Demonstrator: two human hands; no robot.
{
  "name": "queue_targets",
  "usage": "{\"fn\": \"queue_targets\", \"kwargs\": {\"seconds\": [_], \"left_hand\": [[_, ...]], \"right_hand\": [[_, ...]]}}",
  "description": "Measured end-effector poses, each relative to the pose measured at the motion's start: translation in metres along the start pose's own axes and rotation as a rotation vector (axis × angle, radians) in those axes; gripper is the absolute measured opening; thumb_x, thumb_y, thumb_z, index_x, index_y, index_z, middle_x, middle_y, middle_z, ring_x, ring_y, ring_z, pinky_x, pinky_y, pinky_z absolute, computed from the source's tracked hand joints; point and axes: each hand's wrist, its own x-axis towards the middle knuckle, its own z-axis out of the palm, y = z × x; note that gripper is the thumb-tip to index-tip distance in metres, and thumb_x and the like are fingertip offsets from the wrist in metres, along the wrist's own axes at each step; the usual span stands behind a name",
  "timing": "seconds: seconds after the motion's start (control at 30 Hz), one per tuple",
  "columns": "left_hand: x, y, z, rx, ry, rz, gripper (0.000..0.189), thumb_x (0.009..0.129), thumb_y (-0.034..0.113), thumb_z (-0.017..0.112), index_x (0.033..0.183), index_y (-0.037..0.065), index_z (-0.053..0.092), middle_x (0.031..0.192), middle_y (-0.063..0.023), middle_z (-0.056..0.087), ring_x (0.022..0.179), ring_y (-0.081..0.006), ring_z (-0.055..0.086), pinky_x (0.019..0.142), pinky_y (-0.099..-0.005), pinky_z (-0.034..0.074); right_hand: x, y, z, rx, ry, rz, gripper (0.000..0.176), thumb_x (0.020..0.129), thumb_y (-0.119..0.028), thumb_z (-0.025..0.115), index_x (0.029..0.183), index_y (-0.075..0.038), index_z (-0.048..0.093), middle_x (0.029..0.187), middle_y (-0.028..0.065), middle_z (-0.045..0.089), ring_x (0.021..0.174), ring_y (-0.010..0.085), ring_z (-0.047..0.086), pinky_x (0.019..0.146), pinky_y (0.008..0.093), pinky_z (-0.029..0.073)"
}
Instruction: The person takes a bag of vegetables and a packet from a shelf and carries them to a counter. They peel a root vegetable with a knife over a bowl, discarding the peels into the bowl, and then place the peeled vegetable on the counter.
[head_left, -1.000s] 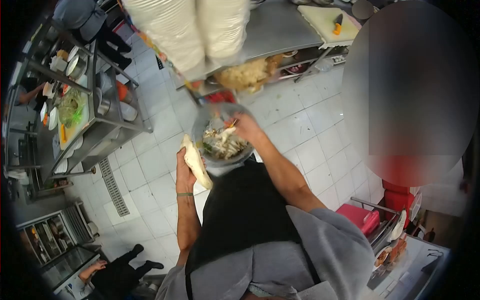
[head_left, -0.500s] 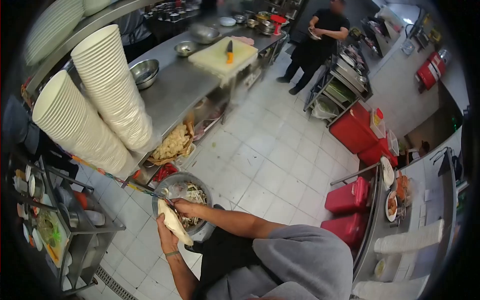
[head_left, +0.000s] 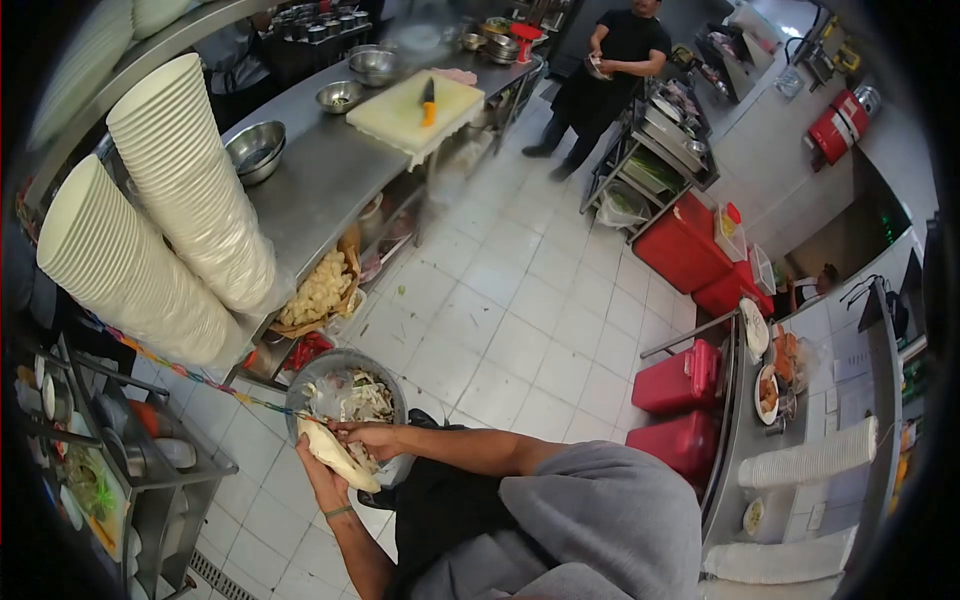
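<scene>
Held at a slant over a grey bucket [head_left: 402, 408] is a long, smooth, pale yellow piece of food [head_left: 336, 456], thick and tapered like a peeled root. My left hand [head_left: 322, 482] is wrapped round it from the left and below. On its other side, my right hand [head_left: 368, 438] is closed, with fingers right at the piece's upper edge; I cannot tell what small tool, if any, it grips. Pale and dark strips of scraps [head_left: 372, 392] lie in the bucket below, along with something like clear plastic.
A steel counter [head_left: 310, 210] on the left holds stacked white tubs [head_left: 190, 180], metal bowls [head_left: 256, 152] and a cutting board [head_left: 400, 112] with an orange-handled knife [head_left: 429, 103]. Another person [head_left: 625, 60] stands beyond. Red bins [head_left: 678, 375] sit under the right-hand counter. White floor tiles lie between.
The whole view has shifted, so most surroundings appear further left. My right hand has moved down along the pale piece towards me. My left hand keeps its hold.
</scene>
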Motion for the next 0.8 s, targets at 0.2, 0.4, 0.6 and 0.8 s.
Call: {"fn": "queue_targets", "kwargs": {"seconds": [0.2, 0.4, 0.6, 0.8], "left_hand": [[0.004, 0.002, 0.0, 0.027, 0.107, 0.067, 0.045, 0.089, 0.049, 0.053, 0.111, 0.01, 0.059, 0.085, -0.0057, 0.064, 0.062, -0.0182, 0.063, 0.048, -0.0309, 0.052], [0.002, 0.01, -0.009, 0.027, 0.165, 0.03, 0.044, 0.089, 0.05, 0.051, 0.11, 0.012, 0.059, 0.082, -0.0043, 0.063, 0.057, -0.0174, 0.061, 0.045, -0.0314, 0.052], [-0.002, 0.004, -0.012, 0.004, 0.132, 0.047, 0.047, 0.089, 0.053, 0.05, 0.109, 0.012, 0.059, 0.082, -0.0051, 0.063, 0.057, -0.0175, 0.061, 0.042, -0.0305, 0.051], [0.004, -0.003, -0.006, -0.109, 0.113, 0.006, 0.046, 0.09, 0.054, 0.049, 0.11, 0.014, 0.059, 0.089, -0.0062, 0.064, 0.06, -0.0174, 0.061, 0.044, -0.0298, 0.051]], "right_hand": [[-0.007, -0.01, -0.018, -0.224, -0.064, -0.069, 0.037, 0.097, -0.009, 0.059, 0.134, -0.009, 0.055, 0.112, 0.003, 0.064, 0.094, 0.0116, 0.063, 0.077, 0.0257, 0.055], [0.023, -0.002, -0.087, -0.147, 0.039, -0.048, 0.032, 0.095, -0.007, 0.06, 0.127, -0.002, 0.057, 0.114, 0.0043, 0.063, 0.095, 0.0122, 0.063, 0.075, 0.0229, 0.054], [0.059, -0.008, -0.099, -0.455, 0.232, -0.047, 0.036, 0.092, -0.01, 0.063, 0.128, -0.003, 0.057, 0.115, 0.0067, 0.061, 0.104, 0.0182, 0.059, 0.079, 0.0302, 0.052], [0.073, 0.004, -0.065, -0.419, 0.23, -0.116, 0.041, 0.096, -0.045, 0.053, 0.121, -0.014, 0.061, 0.118, 0.0055, 0.061, 0.111, 0.0201, 0.055, 0.095, 0.0428, 0.043]]}}
